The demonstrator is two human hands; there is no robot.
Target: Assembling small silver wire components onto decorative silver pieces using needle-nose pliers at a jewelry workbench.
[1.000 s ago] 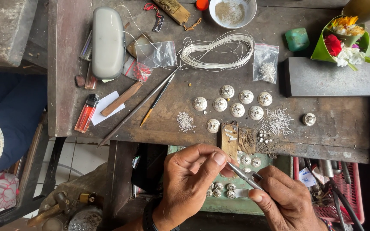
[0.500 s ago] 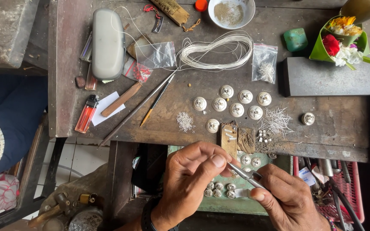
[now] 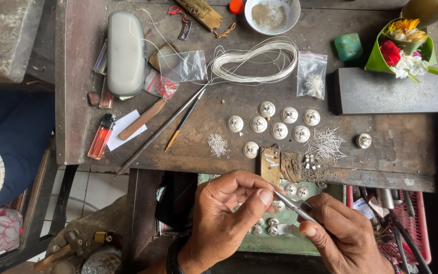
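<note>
Worn dark wood makes up my counter (image 3: 381,152), and I work just off its near edge, over the green tray (image 3: 290,238) of finished pieces below. Along the far edge lie the grey case (image 3: 126,53) and the white wire coil (image 3: 254,61); toward the middle sit the round silver buttons (image 3: 280,122), with a heap of tiny rings (image 3: 218,144) close to the near edge. My left hand (image 3: 224,223) is curled nearly closed, thumb and forefinger pinching something too small for me to make out. My right hand (image 3: 340,236) is closed around the tweezers (image 3: 292,204), whose tips meet that pinch. To do this well, I judge I should brace both wrists together, keep the pinch light, stay above the tray so a dropped bit is caught, and press the tweezers gently.
</note>
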